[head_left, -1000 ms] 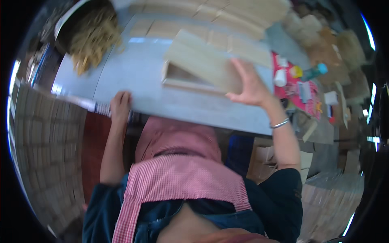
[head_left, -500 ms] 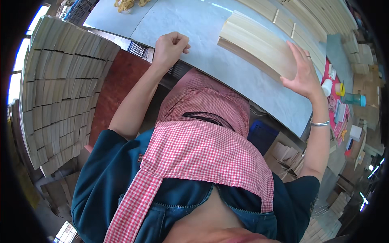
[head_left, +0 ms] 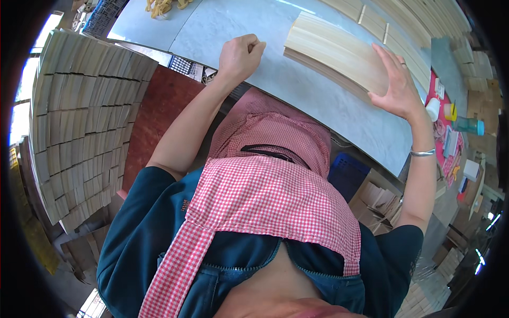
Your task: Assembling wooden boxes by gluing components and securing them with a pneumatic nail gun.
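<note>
A stack of thin, pale wooden slats [head_left: 335, 52] lies on the light blue-grey tabletop [head_left: 339, 119], its layered edge facing me. My right hand [head_left: 396, 87] spans the right end of the stack. The thumb presses at the near corner and the fingers reach over the far side. Left of the stack, my left hand [head_left: 239, 58] is closed in a fist above the table's near edge, with a gap between it and the slats. What the curled fingers hold, if anything, is hidden.
Tall piles of slats [head_left: 79, 116] rise at the left beside a reddish-brown board [head_left: 159, 106]. More long slats [head_left: 413, 21] lie along the table's far side. Yellowish bands [head_left: 161, 7] sit at the far left. A bottle [head_left: 467, 125] and cups stand at the right.
My left fist has moved right and slightly away from me, nearer the stack's left end. My right hand stays at the right end. The view has shifted slightly.
</note>
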A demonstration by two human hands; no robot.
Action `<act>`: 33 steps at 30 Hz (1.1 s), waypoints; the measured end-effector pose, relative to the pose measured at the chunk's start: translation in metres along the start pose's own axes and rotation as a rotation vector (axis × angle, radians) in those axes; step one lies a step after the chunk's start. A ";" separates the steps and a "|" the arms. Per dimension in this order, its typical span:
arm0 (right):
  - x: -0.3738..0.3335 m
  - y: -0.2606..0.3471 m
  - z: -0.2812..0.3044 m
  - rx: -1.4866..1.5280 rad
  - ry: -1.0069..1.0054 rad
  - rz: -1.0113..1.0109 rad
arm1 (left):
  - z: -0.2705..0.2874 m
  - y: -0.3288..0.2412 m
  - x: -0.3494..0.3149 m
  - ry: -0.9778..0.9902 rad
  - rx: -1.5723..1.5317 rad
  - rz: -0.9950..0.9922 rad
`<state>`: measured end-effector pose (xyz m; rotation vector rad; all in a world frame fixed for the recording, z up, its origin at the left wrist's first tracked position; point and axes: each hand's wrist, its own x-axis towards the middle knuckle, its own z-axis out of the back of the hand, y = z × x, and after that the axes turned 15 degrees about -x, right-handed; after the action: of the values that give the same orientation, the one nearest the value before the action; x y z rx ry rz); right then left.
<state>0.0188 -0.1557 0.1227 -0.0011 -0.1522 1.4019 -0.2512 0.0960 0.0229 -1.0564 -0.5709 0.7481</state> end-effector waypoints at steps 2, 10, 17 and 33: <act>0.000 -0.001 -0.002 -0.021 -0.013 0.005 | 0.002 -0.006 -0.001 0.045 -0.046 0.054; 0.002 -0.003 -0.003 0.010 0.041 -0.017 | 0.001 0.009 0.007 0.048 -0.055 -0.035; 0.002 -0.005 -0.014 -0.025 0.033 0.011 | -0.005 0.013 0.008 -0.038 0.099 -0.004; 0.002 -0.011 -0.036 -0.070 0.060 -0.004 | -0.011 -0.021 0.005 0.017 0.062 -0.494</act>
<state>0.0341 -0.1528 0.0886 -0.1010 -0.1511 1.3898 -0.2342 0.0877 0.0378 -0.8163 -0.7525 0.3195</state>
